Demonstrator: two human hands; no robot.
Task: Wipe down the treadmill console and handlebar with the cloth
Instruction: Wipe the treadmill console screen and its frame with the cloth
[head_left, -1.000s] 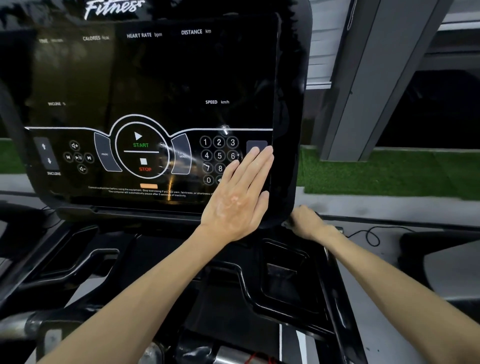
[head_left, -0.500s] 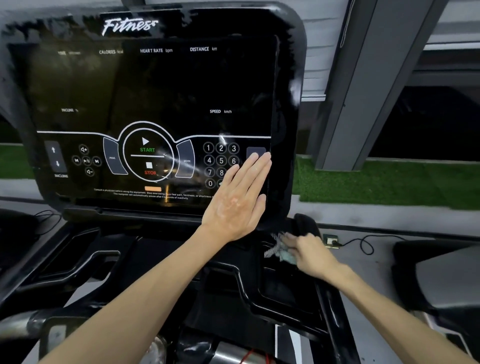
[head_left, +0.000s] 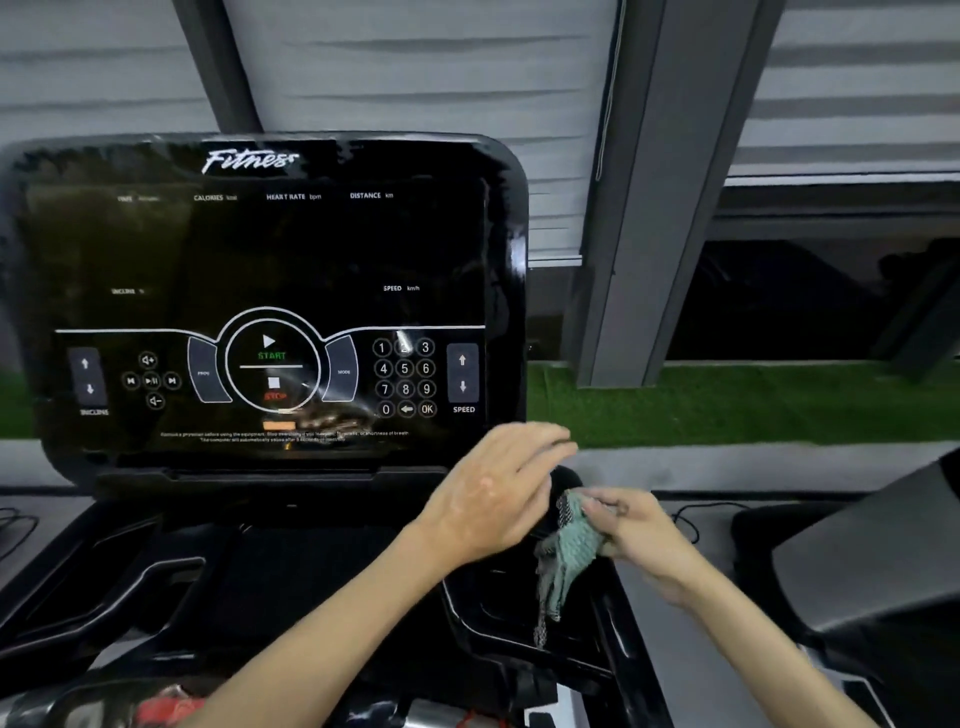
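The recessed tray (head_left: 498, 597) at the console's (head_left: 260, 249) lower right looks empty, though it is too dark to be sure. My right hand (head_left: 639, 540) has a pinching grip on the green cloth (head_left: 566, 551), which hangs over that tray. My left hand (head_left: 493, 499) hovers just beside it, fingers spread, holding nothing.

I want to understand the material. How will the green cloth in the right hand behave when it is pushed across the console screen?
The green cloth is probably floppy: it hangs in loose folds below the right hand, which pinches only its top. It looks light and thin. Its surface seems netted, so it may bunch up rather than slide flat on the glossy console screen.
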